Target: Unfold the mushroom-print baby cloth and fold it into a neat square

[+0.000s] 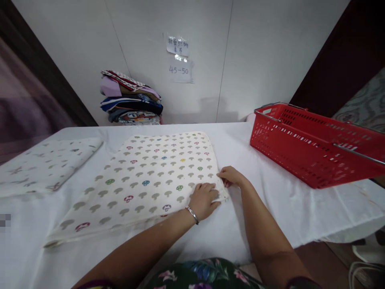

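A cream cloth (159,172) printed with grey and coloured mushrooms lies spread flat in layers on the white-covered table. My left hand (205,200), a silver bracelet on its wrist, rests palm down with fingers stretched over the cloth's near right corner. At the right edge, my right hand (230,176) pinches the cloth's border between thumb and fingers. The fingertips of the right hand are partly hidden by its own knuckles.
A folded white patterned cloth (51,164) lies at the left. Behind the table stands a stack of folded clothes (132,98) against the wall. On the right is a red plastic basket (300,152) with metal handles. The white tablecloth (237,148) hangs over the edge.
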The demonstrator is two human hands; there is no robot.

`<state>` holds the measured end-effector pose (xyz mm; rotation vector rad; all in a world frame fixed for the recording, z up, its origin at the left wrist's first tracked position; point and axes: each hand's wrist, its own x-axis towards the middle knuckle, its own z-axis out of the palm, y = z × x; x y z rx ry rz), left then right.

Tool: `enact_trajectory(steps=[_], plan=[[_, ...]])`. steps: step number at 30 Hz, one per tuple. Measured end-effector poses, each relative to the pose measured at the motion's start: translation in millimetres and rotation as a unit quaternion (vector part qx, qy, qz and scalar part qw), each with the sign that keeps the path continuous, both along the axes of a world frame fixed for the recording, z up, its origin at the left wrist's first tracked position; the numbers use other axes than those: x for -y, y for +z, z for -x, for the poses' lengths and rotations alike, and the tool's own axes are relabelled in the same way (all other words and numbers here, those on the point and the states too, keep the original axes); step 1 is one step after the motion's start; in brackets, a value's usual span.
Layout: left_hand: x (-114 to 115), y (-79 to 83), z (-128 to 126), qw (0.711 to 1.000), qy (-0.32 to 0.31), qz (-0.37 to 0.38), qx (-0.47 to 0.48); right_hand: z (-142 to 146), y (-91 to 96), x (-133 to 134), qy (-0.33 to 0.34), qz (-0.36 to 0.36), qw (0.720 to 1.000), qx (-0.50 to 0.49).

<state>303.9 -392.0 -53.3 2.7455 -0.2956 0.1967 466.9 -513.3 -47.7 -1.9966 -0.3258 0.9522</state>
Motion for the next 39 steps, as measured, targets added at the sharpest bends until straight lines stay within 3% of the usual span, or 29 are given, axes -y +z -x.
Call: enact_trajectory(steps=[8,21,25,29,33,39], plan=[[16.2,1.5,-5.3,0.999,0.030,-0.030,0.018,4.4,1.7,7.3,0.038,0.007,0.999,-0.009],[22.4,2.7,-11.2,0.996,0.031,-0.086,-0.005,10.2,5.3,5.6,0.070,0.039,0.996,0.026],[23.8,11.2,-11.3,0.995,0.055,-0.082,-0.013,14.8,12.7,3.4,0.073,0.034,0.995,0.064],[24.1,19.5,-6.0,0.995,0.061,-0.077,0.037,17.8,17.1,3.4,0.088,0.015,0.993,0.083],[25.7,11.4,-2.8,0.992,0.020,-0.122,0.025,19.6,14.9,2.2,0.124,0.059,0.989,0.059],[26.8,1.7,-1.7,0.993,0.022,-0.116,0.017,17.5,8.0,0.4,0.141,0.084,0.984,0.068]])
